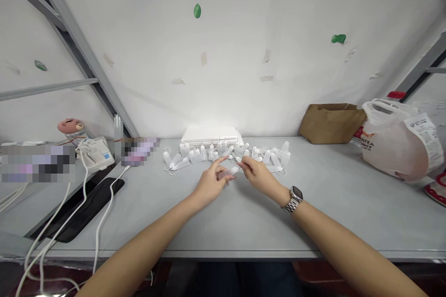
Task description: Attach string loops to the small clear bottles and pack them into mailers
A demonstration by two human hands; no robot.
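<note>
Several small translucent bottles (203, 153) with thin white loops spread across the back middle of the grey table. My left hand (211, 180) holds one such bottle (226, 173) between thumb and fingers, its index finger stretched toward the others. Just to the right, my right hand (256, 171) is closed in a pinch on a small white cap (238, 159) beside that bottle's tip. Whether the cap's loop joins the held bottle is too small to tell. Behind the bottles lies a white stack (211, 135).
At the right stand a brown paper box (329, 124) and a plastic bag (395, 141). On the left are a black tray (88, 209), white cables (108, 206), a power strip (95, 153) and a pink bear figure (69, 125). A wall rises behind the table (223, 227).
</note>
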